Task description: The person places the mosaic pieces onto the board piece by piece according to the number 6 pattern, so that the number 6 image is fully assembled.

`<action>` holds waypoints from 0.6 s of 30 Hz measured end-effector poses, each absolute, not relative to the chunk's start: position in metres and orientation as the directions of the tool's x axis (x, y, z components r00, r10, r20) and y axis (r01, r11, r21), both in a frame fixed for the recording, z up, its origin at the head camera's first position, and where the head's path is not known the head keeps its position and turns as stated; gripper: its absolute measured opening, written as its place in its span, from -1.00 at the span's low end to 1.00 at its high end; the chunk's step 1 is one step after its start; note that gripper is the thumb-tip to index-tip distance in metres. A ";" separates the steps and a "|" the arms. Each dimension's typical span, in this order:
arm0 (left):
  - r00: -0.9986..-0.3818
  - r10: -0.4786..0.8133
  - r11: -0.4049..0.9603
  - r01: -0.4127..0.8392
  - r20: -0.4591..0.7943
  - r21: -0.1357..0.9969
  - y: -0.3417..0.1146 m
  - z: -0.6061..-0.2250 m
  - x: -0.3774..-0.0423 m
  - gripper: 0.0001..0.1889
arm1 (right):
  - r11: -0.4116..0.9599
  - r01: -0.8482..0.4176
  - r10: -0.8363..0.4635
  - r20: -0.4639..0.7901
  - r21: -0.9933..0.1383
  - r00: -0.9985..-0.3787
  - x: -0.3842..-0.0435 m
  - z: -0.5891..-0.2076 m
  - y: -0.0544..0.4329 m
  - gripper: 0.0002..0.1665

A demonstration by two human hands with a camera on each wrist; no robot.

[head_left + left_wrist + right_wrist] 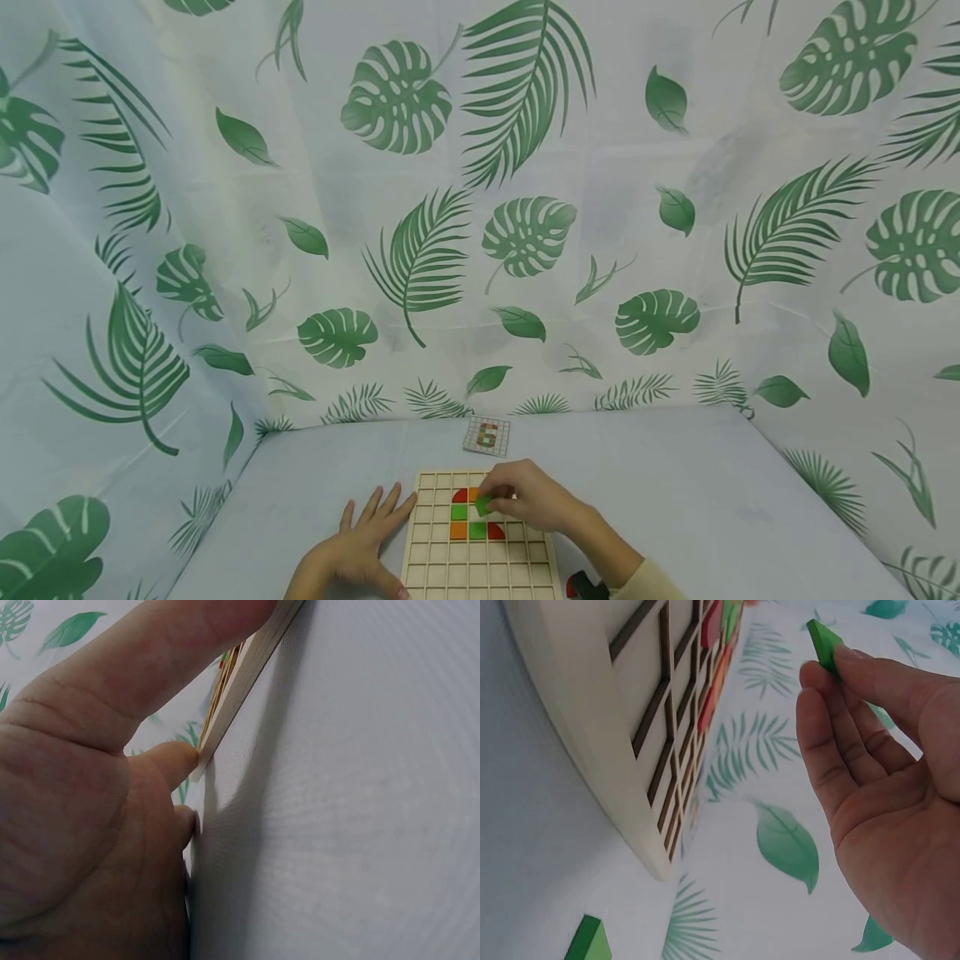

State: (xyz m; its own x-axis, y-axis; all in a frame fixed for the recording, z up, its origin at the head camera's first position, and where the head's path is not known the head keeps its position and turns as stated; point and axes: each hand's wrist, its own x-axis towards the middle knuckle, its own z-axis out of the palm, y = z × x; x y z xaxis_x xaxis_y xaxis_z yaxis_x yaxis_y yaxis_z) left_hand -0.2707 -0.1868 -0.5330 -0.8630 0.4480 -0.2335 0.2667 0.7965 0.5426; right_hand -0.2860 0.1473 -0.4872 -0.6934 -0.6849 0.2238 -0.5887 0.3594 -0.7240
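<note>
A wooden grid board lies on the table, with red, orange and green tiles set in several of its cells. Just above those tiles, my right hand pinches a green tile between thumb and fingers. My left hand lies spread at the board's left edge, its fingers straight. In the left wrist view, the thumb and a fingertip touch the board's side. Among the set tiles are a green tile, an orange tile and a rounded red tile.
Behind the board lies a small pattern card showing a coloured figure on a grid. A loose green piece rests on the table near the board in the right wrist view. Leaf-printed cloth stands around the table's back and sides.
</note>
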 end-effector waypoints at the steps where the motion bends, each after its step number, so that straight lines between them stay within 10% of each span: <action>1: -0.863 0.448 0.797 0.267 -0.233 0.543 -0.187 -0.533 -0.271 0.48 | 0.363 -0.589 -0.686 0.221 -0.722 -0.693 -0.286 -0.488 0.146 -0.80; 18: -0.856 0.468 0.777 0.280 -0.219 0.564 -0.188 -0.533 -0.269 0.45 | 0.337 -0.555 -0.674 0.216 -0.761 -0.706 -0.278 -0.487 0.126 -0.85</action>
State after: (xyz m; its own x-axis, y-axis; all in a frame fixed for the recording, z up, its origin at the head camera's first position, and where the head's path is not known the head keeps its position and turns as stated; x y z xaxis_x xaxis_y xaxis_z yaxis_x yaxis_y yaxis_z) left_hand -0.2689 -0.1879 -0.5330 -0.8563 0.4678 -0.2187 0.2804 0.7768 0.5638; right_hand -0.2779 0.1255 -0.4867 -0.7062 -0.6742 0.2159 -0.5547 0.3374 -0.7606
